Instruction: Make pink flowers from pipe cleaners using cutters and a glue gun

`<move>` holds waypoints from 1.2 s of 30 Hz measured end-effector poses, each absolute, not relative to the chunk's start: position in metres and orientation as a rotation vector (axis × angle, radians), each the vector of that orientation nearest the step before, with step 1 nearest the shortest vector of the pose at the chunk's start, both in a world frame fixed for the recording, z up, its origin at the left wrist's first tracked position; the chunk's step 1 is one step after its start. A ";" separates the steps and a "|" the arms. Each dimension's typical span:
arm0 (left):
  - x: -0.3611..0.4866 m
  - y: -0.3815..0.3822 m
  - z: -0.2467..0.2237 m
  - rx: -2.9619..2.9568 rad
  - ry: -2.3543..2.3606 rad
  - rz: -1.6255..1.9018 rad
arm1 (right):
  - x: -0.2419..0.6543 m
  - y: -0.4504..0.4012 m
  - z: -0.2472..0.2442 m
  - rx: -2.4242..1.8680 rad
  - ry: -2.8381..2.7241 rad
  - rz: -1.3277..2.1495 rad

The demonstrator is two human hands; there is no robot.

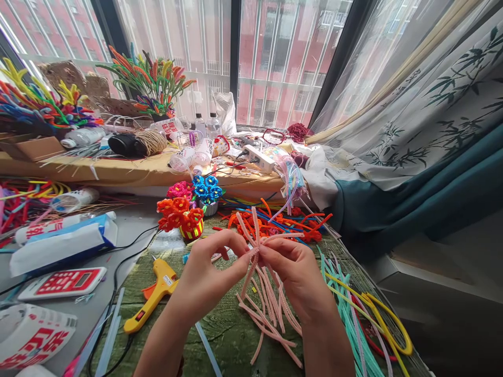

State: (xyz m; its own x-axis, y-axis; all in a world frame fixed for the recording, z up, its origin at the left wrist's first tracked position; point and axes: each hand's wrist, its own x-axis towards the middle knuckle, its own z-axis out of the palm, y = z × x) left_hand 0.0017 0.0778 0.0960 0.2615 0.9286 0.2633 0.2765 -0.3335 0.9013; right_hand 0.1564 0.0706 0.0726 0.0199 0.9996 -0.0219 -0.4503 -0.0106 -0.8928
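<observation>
The left hand [214, 272] and right hand [294, 269] pinch the pink pipe-cleaner star [258, 242] at its center; the yellow glue gun [157, 293] lies left of it.

We have one view, worn on the head, looking forward and down over the green bench [223, 324]. Both hands, the left [208, 277] and the right [301, 272], sit close before it, near mid-frame (so no second view shares them). Farther out, we face the window [286, 63], whose outside seems washed pale.
</observation>
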 end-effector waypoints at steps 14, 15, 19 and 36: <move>0.000 0.076 0.095 1.779 1.026 1.096 | 0.156 0.071 0.074 -0.895 -0.977 1.353; 0.000 0.076 0.094 1.787 1.025 1.098 | 0.156 0.071 0.075 -0.895 -0.978 1.344; -0.002 0.077 0.093 1.832 1.004 1.129 | 0.156 0.070 0.077 -0.889 -0.986 1.357; -0.005 0.080 0.090 1.871 0.946 1.085 | 0.162 0.069 0.076 -0.911 -1.064 1.403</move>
State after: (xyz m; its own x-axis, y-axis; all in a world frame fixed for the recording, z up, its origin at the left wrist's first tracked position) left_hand -0.0047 0.0800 0.0902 0.3637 0.8668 0.3412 0.2200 -0.4359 0.8727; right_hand 0.1619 0.0688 0.0763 -0.1046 0.9939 0.0363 -0.3032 0.0029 -0.9529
